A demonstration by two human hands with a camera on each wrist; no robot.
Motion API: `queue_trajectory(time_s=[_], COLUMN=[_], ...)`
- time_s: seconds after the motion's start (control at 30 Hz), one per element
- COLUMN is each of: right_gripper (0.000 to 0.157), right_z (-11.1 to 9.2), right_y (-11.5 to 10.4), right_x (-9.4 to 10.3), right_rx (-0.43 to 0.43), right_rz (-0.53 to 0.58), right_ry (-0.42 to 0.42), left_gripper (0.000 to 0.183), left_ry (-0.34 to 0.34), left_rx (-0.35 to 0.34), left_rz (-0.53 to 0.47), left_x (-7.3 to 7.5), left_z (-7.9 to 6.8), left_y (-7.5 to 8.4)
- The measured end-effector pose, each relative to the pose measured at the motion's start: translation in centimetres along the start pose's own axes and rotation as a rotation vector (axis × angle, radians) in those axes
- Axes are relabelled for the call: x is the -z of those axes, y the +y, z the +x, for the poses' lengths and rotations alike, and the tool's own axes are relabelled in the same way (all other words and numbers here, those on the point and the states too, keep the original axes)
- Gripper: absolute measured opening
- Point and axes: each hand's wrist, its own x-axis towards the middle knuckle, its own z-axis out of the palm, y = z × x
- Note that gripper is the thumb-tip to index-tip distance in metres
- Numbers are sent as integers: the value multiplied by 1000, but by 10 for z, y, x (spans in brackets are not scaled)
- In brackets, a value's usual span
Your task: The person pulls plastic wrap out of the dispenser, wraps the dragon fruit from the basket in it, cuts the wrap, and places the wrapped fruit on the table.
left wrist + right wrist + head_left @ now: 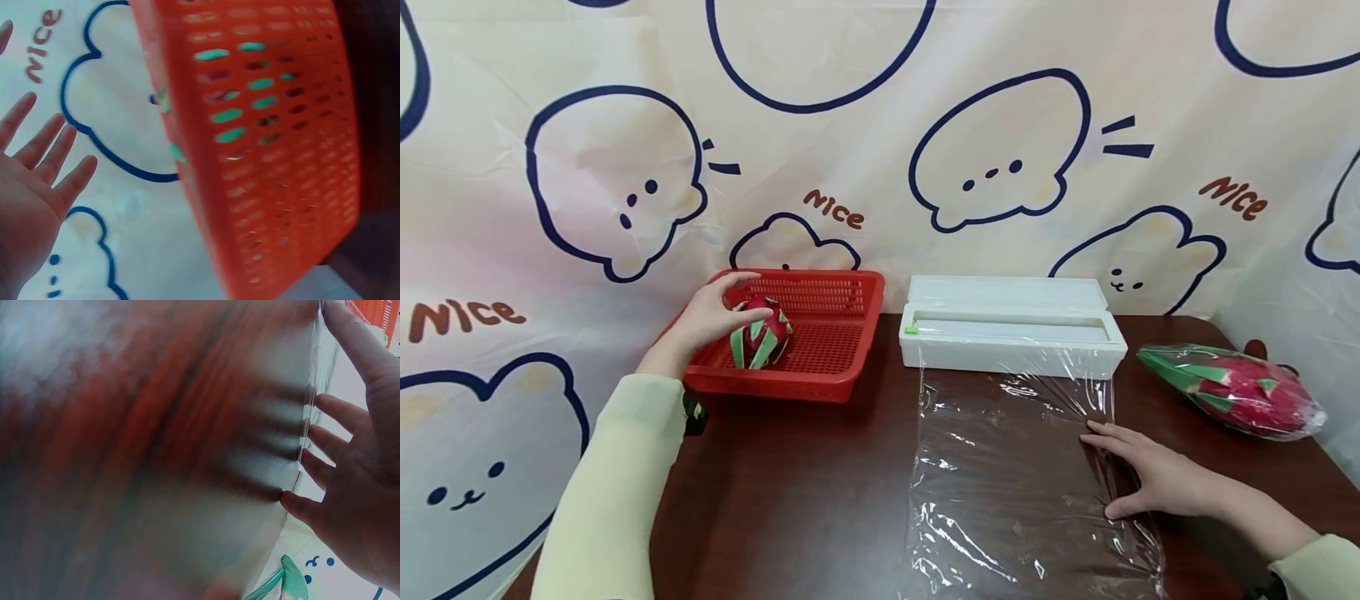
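Note:
A dragon fruit (760,343) lies at the left in a red plastic basket (775,385). Over the basket's left side reaches my left hand (709,315), its fingers spread and its thumb in front of the fruit; whether they touch is unclear. The left wrist view shows that hand (28,194) with nothing in it. Clear plastic wrap (1000,492) runs from a white dispenser box (1011,357) over the table towards me. My right hand (1172,477) rests its spread fingertips on the wrap's right edge, lightly creased there.
On the right of the brown table (797,483) lies another dragon fruit (1247,390) covered in clear film. A cartoon-printed cloth (880,150) hangs behind the table. The dispenser's lid (1007,292) stands raised at the back.

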Motion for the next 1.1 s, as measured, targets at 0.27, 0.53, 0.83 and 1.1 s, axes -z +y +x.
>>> queue_trajectory(time_s=[0.27, 0.53, 0.83, 1.1], right_gripper=[93, 95, 95, 95], right_z=[-2, -2, -2, -1], right_y=[0, 0, -4, -1], right_x=[3, 3, 1, 4], right_rx=[-20, -29, -42, -66], right_rz=[3, 26, 53, 74], right_ry=[4, -2, -13, -25], left_gripper=[96, 104, 114, 116], left_ry=[-42, -44, -106, -119], left_rx=[77, 140, 220, 248], left_rz=[13, 21, 4, -25], left_x=[-16, -28, -33, -36], left_z=[15, 30, 33, 40], left_y=[-31, -58, -71, -72])
